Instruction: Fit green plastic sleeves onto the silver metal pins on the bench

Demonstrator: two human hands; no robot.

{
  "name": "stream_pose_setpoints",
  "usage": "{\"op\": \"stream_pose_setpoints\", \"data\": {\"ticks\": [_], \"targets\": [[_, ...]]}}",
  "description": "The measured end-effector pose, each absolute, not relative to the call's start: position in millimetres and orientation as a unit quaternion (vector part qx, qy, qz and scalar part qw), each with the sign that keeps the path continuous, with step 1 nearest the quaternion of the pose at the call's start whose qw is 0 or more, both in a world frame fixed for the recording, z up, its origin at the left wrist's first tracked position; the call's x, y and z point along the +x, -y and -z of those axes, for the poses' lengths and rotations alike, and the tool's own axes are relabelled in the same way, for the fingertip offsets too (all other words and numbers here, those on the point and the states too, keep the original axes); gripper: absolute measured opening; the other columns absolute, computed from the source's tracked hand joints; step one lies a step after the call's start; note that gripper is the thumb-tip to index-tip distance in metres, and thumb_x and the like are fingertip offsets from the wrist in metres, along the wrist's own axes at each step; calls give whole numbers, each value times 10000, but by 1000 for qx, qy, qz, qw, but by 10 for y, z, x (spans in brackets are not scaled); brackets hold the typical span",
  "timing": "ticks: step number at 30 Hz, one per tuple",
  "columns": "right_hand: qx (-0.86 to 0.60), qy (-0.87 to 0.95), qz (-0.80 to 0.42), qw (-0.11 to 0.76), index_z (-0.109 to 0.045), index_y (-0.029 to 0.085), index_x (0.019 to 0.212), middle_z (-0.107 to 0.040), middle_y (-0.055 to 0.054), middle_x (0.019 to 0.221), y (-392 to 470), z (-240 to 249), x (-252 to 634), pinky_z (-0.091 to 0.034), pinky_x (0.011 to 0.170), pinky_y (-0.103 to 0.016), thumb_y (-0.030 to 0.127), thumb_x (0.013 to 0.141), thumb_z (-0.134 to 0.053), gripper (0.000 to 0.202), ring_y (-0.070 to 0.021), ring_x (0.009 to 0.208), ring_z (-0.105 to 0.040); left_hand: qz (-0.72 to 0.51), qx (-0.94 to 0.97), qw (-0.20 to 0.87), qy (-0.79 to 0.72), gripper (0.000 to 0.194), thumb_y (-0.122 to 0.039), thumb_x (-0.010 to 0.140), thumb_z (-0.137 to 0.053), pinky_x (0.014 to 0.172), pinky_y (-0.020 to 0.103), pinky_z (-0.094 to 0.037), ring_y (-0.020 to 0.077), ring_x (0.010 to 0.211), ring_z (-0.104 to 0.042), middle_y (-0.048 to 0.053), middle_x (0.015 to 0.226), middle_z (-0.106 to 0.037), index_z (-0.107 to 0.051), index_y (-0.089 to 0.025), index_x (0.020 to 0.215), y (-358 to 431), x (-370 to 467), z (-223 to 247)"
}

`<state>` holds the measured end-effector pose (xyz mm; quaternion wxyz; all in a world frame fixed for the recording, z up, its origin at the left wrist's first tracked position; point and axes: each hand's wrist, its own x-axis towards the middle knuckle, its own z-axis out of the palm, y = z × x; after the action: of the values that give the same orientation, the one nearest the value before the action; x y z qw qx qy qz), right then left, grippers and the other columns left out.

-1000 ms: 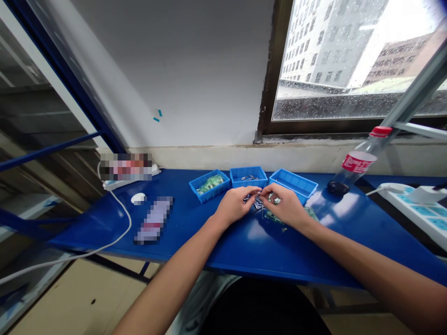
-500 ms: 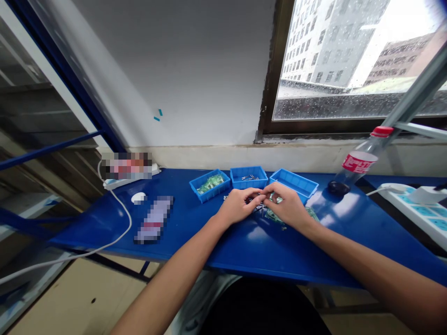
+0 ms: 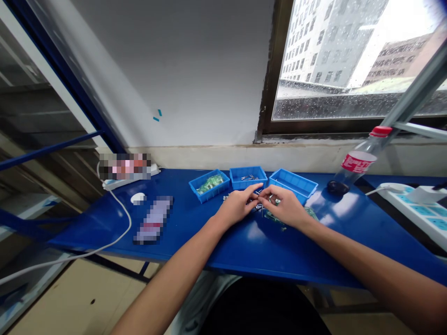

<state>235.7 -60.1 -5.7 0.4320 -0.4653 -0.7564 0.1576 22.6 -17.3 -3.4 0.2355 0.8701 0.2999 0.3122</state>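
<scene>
A glossy blue table (image 3: 195, 242) stands against a pale wall (image 3: 192, 70), beside a rain-spotted window (image 3: 349, 104) showing buildings (image 3: 314, 46). The left hand (image 3: 235, 207) and right hand (image 3: 282, 204) bend their fingers close together over loose metal pins (image 3: 259, 207) on the tabletop; whether they pinch one, I cannot tell. Green pieces (image 3: 310, 213) lie near the right hand, three blue trays (image 3: 295, 186) behind. The bottle's (image 3: 375, 144) red label (image 3: 359, 161) has white lettering, too blurred to read.
</scene>
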Motion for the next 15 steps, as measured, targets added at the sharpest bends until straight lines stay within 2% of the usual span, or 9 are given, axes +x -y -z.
{"op": "stream_pose_setpoints", "data": {"ticks": [8,15], "targets": [[-469,747,-167,441,-632,231,881,-687,-22,805,600,32,2352,-505,635,-334,241,909,-646,33,-182,662,-594,-325,871,243,-278,591,-229,994,-660,833,286,-606,200,940,-786,41,1102,-816,-495,-250,1561,185,228,-16],[-471,738,-184,447,-694,230,954,-742,-55,899,573,78,2378,-554,688,-349,350,988,-636,137,-218,770,-681,-405,824,255,-304,521,-243,993,-668,842,287,-603,175,917,-758,31,1086,-801,-545,-235,1500,200,248,-87]]}}
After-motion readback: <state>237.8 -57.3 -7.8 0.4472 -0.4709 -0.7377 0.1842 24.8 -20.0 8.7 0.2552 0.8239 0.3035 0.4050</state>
